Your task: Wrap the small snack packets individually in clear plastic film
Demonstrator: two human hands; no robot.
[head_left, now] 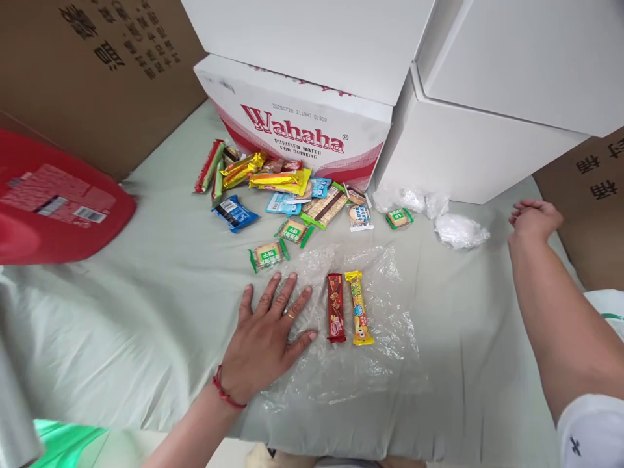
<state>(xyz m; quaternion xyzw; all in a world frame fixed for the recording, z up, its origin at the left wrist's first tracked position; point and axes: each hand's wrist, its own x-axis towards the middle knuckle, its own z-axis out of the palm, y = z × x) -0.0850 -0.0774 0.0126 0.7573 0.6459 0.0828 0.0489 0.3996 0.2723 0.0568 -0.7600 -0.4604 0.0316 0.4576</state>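
Observation:
My left hand (273, 338) lies flat with its fingers spread, on the left part of a sheet of clear plastic film (385, 364). On the film, just right of my thumb, a red wafer bar (336, 307) and a yellow snack bar (359, 308) lie side by side, apart from each other. Off to the right, near a brown carton, my right hand (536, 218) is closed with curled fingers; its palm is hidden, so anything inside cannot be made out. Nearest to it is a crumpled clear-plastic bundle (461, 231).
Several wrapped snacks, including a blue packet (234, 213) and a green-ended biscuit pack (269, 255), lie before a Wahaha carton (302, 130). White boxes (478, 143) stand behind. A red jug (63, 201) is at left on the grey-green cloth (160, 331).

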